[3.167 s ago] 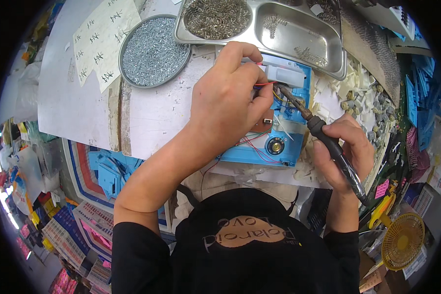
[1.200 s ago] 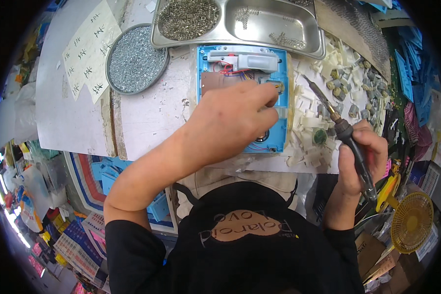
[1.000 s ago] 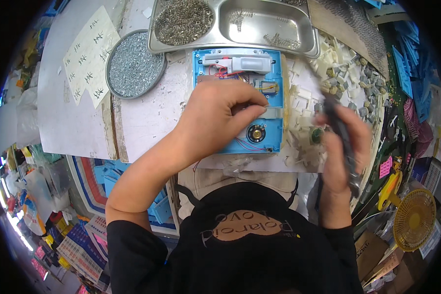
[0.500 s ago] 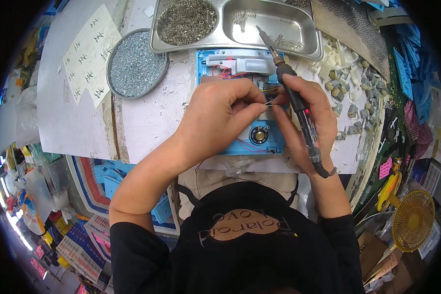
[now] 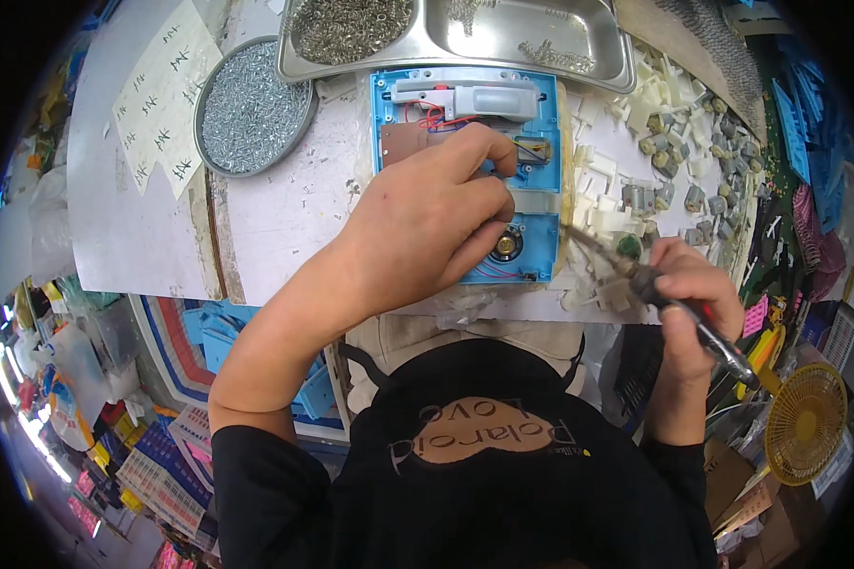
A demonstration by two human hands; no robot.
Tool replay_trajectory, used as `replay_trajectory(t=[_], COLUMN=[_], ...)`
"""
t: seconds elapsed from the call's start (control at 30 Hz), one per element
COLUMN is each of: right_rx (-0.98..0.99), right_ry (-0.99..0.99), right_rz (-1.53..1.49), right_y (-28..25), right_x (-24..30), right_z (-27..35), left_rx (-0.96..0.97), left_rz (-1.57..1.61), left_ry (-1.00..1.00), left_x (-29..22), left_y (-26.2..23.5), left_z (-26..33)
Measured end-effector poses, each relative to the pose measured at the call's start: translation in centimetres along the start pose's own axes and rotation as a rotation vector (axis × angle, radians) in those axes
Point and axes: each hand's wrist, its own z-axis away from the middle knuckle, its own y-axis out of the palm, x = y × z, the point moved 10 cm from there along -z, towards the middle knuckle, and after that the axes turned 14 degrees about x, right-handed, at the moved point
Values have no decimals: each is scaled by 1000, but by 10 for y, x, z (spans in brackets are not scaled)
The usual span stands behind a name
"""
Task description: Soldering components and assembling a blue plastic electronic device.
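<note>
I note my right hand [image 5: 702, 284], grip wrapped round the soldering iron [image 5: 644, 282], has swung off to frame right; only my left hand [image 5: 436, 209] attends the blue casing [image 5: 546, 242], centre. Left grip curled; contents hidden, cannot tell. Bench [image 5: 270, 232] edge just below; room left; metal tray [image 5: 498, 40] bounds above.
</note>
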Motion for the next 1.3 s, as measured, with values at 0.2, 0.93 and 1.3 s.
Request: replay_trajectory(t=[0.2,0.93,1.3], right_rx=[89,147,92], right_ry=[-70,-44,-62], right_rz=[86,149,117], right_y=[21,31,17], right_x=[4,1,7], right_z=[-18,-30,-20], left_rx=[-2,-26,-28], left_rz=[-57,-79,-79], left_ry=[2,23,29], left_x=[-1,-3,-3], left_y=[3,2,2], left_z=[-1,1,1])
